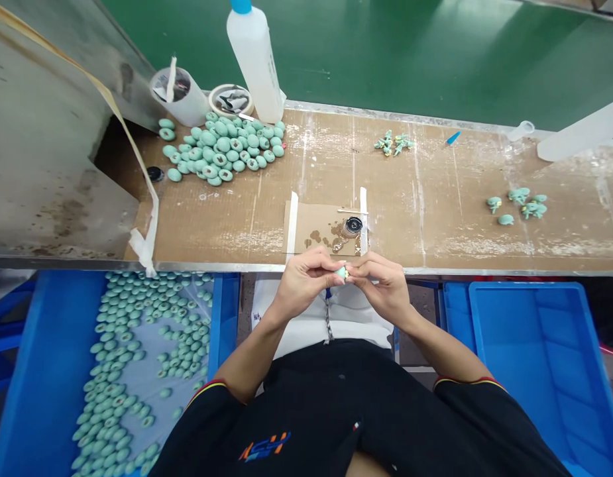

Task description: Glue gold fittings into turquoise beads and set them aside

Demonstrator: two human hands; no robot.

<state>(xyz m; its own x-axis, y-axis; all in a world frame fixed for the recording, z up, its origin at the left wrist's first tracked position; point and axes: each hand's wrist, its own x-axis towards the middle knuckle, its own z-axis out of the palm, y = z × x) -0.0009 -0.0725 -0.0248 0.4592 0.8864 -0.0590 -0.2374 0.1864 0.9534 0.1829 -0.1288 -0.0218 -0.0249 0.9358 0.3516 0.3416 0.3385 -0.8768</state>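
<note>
My left hand (303, 281) and my right hand (380, 285) meet just over the near edge of the cardboard-covered bench, pinching a small pale teal piece (342, 271) between their fingertips. Most of that piece is hidden by my fingers. Directly ahead of my hands lies a brown cardboard sheet (316, 228), taped down and stained with brown glue. On it stand a small dark jar of glue (353, 226) and a thin wooden stick (352, 211). A heap of teal oval pieces (221, 149) lies farther off to the left.
A white squeeze bottle with a blue cap (254, 59) stands at the bench's back edge beside taped rolls. Small teal figurines (393, 144) (519, 202) lie to the right. Blue crates sit below the bench on both sides, the left one (62, 358) holding many teal pieces.
</note>
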